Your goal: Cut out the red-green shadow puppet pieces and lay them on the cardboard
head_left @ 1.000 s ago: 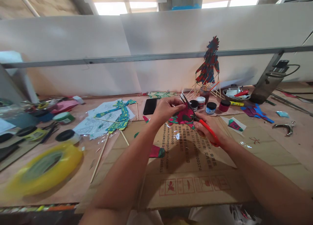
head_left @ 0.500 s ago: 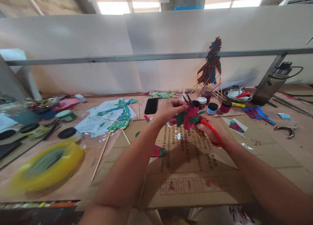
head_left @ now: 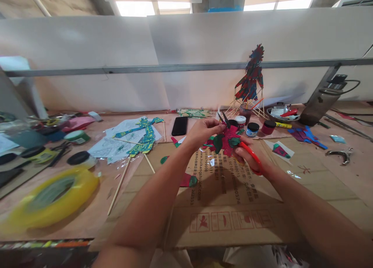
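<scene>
My left hand pinches the top edge of a red and green painted cut-out piece held above a flattened cardboard sheet. My right hand grips red-handled scissors, whose dark blades poke up behind the piece near my left fingertips. Both hands are closed. A blue and green stick puppet lies on printed paper sheets to the left. A red and green scrap lies on the cardboard under my left forearm.
A finished puppet stands on a stick frame at the back right, with paint jars before it. A black phone, a yellow tape roll, bamboo sticks, pliers and blue-purple scraps lie around.
The cut-out has turned in my left hand and shows more green. The scissors have drawn in closer behind it, with less of the blades showing.
</scene>
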Tool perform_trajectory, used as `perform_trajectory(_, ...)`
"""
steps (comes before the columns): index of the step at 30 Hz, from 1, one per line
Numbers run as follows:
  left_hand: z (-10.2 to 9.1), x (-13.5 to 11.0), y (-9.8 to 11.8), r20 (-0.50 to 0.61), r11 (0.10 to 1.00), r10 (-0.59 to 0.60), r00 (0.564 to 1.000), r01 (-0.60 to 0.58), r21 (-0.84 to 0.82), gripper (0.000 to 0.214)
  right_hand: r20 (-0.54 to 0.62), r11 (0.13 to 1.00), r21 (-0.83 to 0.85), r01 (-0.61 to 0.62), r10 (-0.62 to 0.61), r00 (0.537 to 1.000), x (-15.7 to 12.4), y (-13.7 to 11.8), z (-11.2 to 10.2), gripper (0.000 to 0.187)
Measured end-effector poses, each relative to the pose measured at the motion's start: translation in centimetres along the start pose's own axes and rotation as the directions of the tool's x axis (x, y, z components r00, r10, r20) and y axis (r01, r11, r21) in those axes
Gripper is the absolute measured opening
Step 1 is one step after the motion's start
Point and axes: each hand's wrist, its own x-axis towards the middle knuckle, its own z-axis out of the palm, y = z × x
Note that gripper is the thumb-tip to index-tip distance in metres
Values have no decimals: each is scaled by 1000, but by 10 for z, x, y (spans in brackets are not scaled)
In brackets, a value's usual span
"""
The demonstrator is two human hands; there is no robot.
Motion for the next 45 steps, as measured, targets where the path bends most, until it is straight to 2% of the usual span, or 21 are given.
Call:
perform_trajectory(4, 1, -2, 2, -11, 1000, -12, 1000, 12, 12, 27, -9, 997, -80, 1, -2, 1000, -3, -7, -4, 22)
perform_trajectory(11, 1, -3, 6, -12, 1000, 3, 1000, -3, 31, 28, 9, 997, 80, 6, -7, 1000, -1, 2, 4, 20)
perform_trajectory(15, 1, -3, 7, -18, 999, -10, 1000, 11, 34, 28, 16, 999, 41, -2, 1, 1000, -1, 2, 4, 18)
perform_trajectory(26, 2, -4, 5, -24, 999, 1, 1000, 0, 33, 31, -4, 992, 120, -36, 36, 999, -1, 2, 8, 16)
perform_trajectory(34, 2, -4, 6, -31, 999, -7, 1000, 8, 37, 35, -23, 996, 93, -7, 9, 1000, -1, -2, 7, 17)
perform_trajectory(38, 2, -5, 7, -32, 999, -3, 999, 4, 44, 35, -19, 985, 171, -40, 44, 999, -1, 4, 12, 18)
perform_trajectory(45, 3, -5, 7, -10, 999, 26, 1000, -25, 27, 31, -19, 982, 185, -34, 38, 999, -2, 8, 14, 19)
